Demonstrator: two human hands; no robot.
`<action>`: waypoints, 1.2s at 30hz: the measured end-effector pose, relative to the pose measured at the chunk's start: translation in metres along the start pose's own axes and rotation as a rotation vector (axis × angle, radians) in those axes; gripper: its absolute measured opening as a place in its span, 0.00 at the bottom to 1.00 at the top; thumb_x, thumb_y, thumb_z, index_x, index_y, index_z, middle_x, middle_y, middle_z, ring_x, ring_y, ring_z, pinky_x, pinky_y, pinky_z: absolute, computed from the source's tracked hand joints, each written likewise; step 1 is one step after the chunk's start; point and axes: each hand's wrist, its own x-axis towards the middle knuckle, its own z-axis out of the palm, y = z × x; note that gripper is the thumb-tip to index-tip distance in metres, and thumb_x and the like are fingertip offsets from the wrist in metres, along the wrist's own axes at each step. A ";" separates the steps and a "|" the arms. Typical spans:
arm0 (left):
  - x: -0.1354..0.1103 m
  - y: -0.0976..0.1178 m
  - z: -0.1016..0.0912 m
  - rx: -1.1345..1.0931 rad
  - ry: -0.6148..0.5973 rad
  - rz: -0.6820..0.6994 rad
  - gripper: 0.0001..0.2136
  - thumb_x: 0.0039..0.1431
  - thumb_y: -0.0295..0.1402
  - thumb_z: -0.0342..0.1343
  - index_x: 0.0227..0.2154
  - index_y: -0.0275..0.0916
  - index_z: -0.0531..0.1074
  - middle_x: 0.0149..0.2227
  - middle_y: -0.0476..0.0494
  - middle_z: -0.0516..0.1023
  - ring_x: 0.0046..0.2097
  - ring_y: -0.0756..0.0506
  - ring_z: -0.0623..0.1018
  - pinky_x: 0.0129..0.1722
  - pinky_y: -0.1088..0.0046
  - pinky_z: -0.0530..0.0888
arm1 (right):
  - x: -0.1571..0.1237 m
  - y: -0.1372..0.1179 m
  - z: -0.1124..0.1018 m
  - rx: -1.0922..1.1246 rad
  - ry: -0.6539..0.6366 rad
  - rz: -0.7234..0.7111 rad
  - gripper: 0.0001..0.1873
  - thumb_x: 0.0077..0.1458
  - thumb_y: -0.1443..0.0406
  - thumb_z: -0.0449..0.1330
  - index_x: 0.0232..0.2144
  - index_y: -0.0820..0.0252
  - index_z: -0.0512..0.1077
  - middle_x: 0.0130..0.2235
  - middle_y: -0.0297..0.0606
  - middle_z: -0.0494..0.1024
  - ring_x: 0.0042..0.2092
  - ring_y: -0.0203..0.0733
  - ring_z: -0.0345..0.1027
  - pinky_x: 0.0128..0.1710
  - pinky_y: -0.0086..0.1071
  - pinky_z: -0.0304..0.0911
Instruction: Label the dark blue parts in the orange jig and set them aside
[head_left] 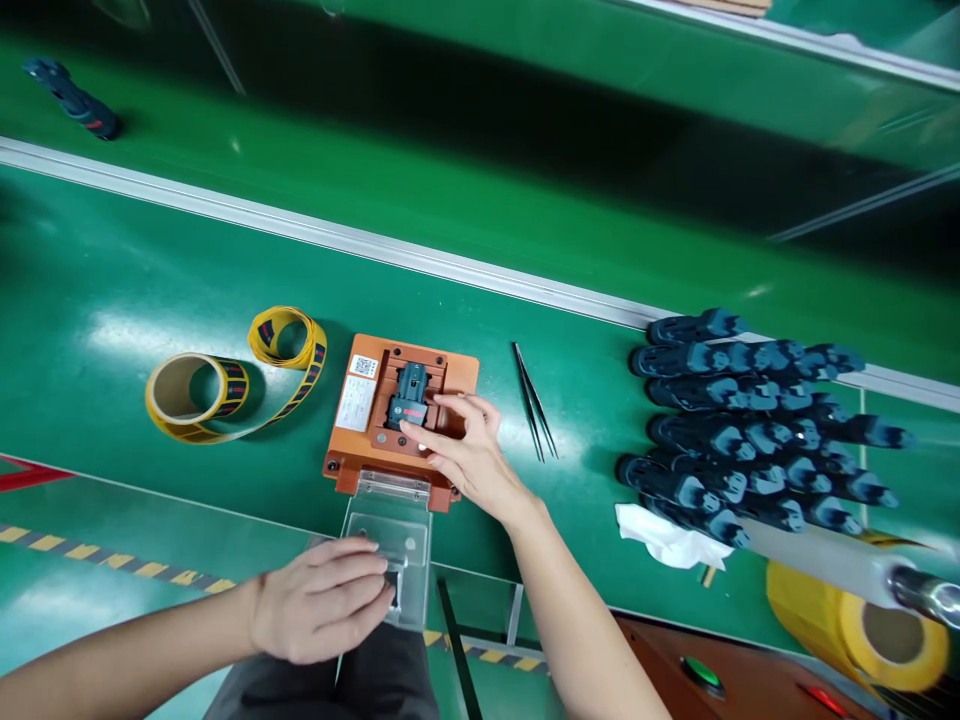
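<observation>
Resting over the clear lid (pixel 405 545), the left hand (pixel 322 600) has its fingers loosely bent; whether they grasp the lid, I cannot tell. The lid hangs open from the near edge of the orange fixture (pixel 461 370). The dark part (pixel 412 385) sits in the fixture's recess. Around it, the right hand (pixel 474 450) has its fingers spread and unclenched, the index tip at the part's near end. On the counter (pixel 90 320), a label roll (pixel 174 388) is to the left, tweezers (pixel 524 375) lie to the right, tips parted, and dark tool bodies (pixel 750 440) crowd farther right, beside a white cloth (pixel 664 533).
</observation>
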 end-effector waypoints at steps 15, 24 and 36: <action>0.015 -0.053 0.029 -0.217 0.093 -0.694 0.17 0.63 0.32 0.58 0.53 0.41 0.66 0.60 0.34 0.72 0.64 0.38 0.69 0.64 0.48 0.63 | 0.020 0.007 0.006 0.057 0.052 0.078 0.18 0.67 0.55 0.50 0.56 0.31 0.70 0.59 0.38 0.57 0.61 0.56 0.48 0.63 0.57 0.51; 0.013 -0.051 0.029 -0.268 0.094 -0.779 0.10 0.62 0.32 0.58 0.45 0.41 0.66 0.60 0.35 0.71 0.65 0.38 0.66 0.63 0.47 0.65 | 0.017 0.002 0.008 0.051 0.005 0.061 0.18 0.66 0.56 0.52 0.55 0.29 0.70 0.59 0.37 0.55 0.62 0.58 0.44 0.63 0.59 0.48; 0.014 -0.047 0.028 -0.194 0.151 -0.762 0.08 0.64 0.35 0.56 0.43 0.40 0.67 0.61 0.34 0.70 0.64 0.39 0.67 0.62 0.47 0.66 | 0.053 -0.039 0.007 -0.064 0.216 0.364 0.30 0.42 0.48 0.72 0.40 0.62 0.71 0.41 0.46 0.69 0.46 0.56 0.62 0.46 0.49 0.65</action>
